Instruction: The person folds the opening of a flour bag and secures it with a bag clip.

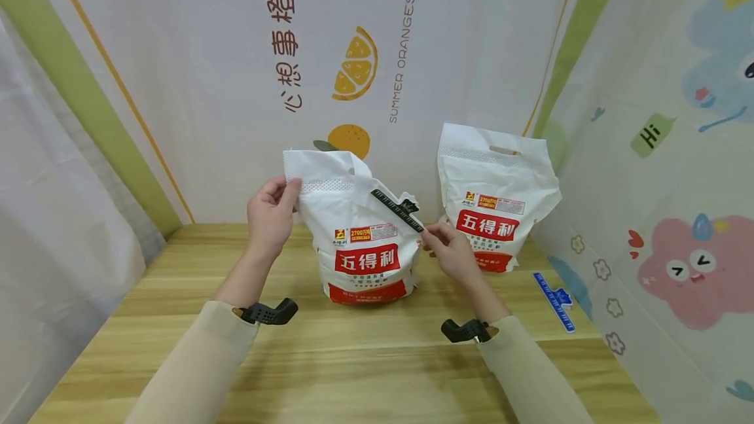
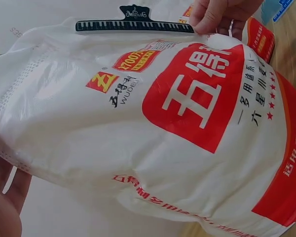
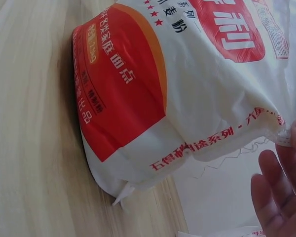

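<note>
A white flour bag (image 1: 330,214) with red printing stands on the table, its top leaning over to the upper left. My left hand (image 1: 271,211) pinches the bag's upper left edge between thumb and fingers. A black clip (image 1: 397,210) with a piano-key pattern sits slanted across the bag's upper right corner. At the clip's lower end, my right hand (image 1: 452,255) pinches the bag's right corner. The right wrist view shows that thumb and fingers (image 3: 271,190) at the stitched corner, with the lower fingers loosely bent.
Behind on the right stands a second white flour bag (image 1: 501,175) with a handle slot. A blue clip (image 1: 555,303) of the same pattern lies on the wooden table (image 1: 365,358) near its right edge. Printed curtains hang behind and at both sides.
</note>
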Demonstrator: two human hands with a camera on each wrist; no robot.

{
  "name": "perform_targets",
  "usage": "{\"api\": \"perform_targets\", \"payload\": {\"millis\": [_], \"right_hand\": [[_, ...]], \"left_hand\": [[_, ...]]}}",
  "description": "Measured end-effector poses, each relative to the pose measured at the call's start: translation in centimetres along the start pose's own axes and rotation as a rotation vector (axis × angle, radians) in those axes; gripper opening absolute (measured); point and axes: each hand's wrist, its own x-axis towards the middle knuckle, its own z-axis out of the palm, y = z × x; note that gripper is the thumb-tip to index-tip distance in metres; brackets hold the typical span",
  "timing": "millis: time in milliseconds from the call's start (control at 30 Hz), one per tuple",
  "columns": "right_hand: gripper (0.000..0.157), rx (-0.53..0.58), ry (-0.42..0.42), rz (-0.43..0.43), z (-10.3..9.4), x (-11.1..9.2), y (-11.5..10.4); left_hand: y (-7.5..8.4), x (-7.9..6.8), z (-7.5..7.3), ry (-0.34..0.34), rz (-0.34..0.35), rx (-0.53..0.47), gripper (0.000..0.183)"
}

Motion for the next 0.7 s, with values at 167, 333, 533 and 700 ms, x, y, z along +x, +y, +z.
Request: {"api": "perform_targets", "payload": {"millis": [167,333,533,700], "right_hand": [[0.014,-0.010,0.062,0.009,0.2,0.3,0.1],[0.016,0.023,0.063,0.022,0.2,0.5,0.3],[0.026,0.069,0.002,0.048,-0.3,0.5,0.6],[0.029,0.060,-0.024,0.024,-0.2,0.3,0.6]], "left_hand": [[0.8,0.4,0.1,0.055,0.000,0.060,0.043],[0.9,0.5,0.1,0.059,0.005,0.056,0.042],[-1.3,-0.7,-1.0,-0.131,-0.078,-0.108,0.041],[-4.2,-2.9,-1.8,-0.214,-0.192,-0.141,0.036]]}}
